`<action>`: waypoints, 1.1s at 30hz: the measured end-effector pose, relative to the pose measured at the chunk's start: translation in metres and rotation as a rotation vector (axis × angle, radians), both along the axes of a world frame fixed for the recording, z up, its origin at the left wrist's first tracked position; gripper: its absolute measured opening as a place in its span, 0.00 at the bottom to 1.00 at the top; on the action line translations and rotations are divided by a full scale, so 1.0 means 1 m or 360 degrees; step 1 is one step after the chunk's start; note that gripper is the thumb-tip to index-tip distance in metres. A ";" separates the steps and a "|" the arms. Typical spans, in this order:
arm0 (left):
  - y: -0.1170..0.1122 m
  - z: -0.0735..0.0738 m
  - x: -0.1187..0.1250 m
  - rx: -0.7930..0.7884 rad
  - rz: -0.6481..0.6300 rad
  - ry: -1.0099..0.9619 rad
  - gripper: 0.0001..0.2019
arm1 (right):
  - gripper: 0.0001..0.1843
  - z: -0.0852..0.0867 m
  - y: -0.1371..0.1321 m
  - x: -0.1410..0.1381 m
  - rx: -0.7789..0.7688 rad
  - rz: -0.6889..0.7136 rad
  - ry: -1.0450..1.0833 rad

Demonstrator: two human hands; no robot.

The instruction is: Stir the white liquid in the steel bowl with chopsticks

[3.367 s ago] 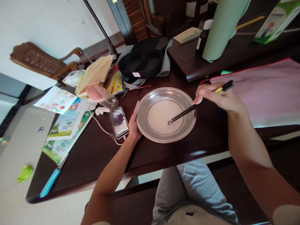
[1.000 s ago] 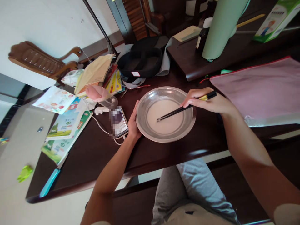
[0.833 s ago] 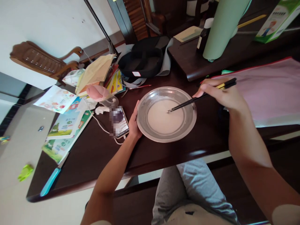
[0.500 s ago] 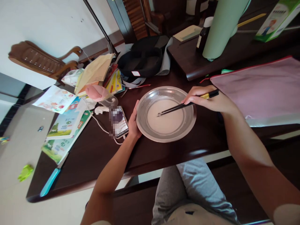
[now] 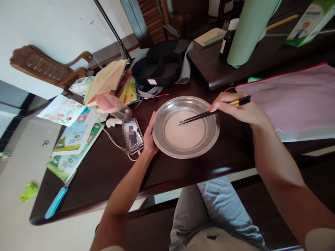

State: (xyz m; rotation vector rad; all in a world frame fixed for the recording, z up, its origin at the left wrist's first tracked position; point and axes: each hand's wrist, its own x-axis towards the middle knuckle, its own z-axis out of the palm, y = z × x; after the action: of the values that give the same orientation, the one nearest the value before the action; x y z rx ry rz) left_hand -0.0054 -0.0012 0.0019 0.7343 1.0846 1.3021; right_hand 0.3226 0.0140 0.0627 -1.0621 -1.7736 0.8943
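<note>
A round metal bowl (image 5: 160,141) with a wide rim stands on the dark table, holding a pale, milky liquid (image 5: 184,136). My left hand (image 5: 150,137) steadies the bowl's left side, its fingers against the rim and partly hidden. In my right hand (image 5: 229,104) is a pair of black chopsticks (image 5: 199,116) with gold bands near the upper end. Their tips reach into the liquid, left of its middle. A phone (image 5: 134,136) with a lit screen and a plugged-in white cable lies just left of my left hand.
A knife with a blue handle (image 5: 56,202) lies at the table's left edge, beside booklets (image 5: 69,139). Behind the bowl is a black case (image 5: 157,71). A green flask (image 5: 244,45) and a dark bottle (image 5: 228,40) stand on a raised surface. A pink mesh pouch (image 5: 293,101) lies right.
My right hand has shifted slightly right and up, drawing the chopstick tips a little farther back through the liquid. My left hand and the bowl stay nearly in place. The phone's picture has changed.
</note>
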 end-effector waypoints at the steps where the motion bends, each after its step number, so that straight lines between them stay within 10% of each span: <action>1: 0.000 0.000 0.000 0.0001 0.0000 0.0000 0.31 | 0.20 0.001 0.000 0.003 0.0016 -0.0098 0.0031; 9: 0.000 0.000 0.000 0.0012 0.0005 -0.0003 0.31 | 0.21 -0.001 -0.001 -0.002 -0.0071 0.0300 0.0031; 15: 0.000 0.002 0.001 -0.0010 0.0010 -0.0018 0.31 | 0.21 -0.003 0.003 0.007 0.0107 -0.0147 0.0063; 22: 0.000 0.001 -0.001 -0.0001 -0.0006 -0.0013 0.31 | 0.20 -0.003 0.001 -0.003 -0.0033 0.0279 0.0046; 28: 0.001 0.000 -0.001 -0.0020 0.0005 -0.0040 0.31 | 0.23 -0.001 0.002 0.007 0.0102 -0.0127 0.0129; 33: 0.001 -0.001 -0.002 0.0008 0.0000 -0.0009 0.30 | 0.23 0.000 0.000 0.005 -0.0030 0.0213 0.0125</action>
State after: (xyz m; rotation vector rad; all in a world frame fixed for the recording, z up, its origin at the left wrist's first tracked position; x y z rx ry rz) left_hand -0.0071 -0.0002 0.0007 0.7339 1.0768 1.3067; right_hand 0.3276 0.0143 0.0624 -0.9160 -1.7898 1.0222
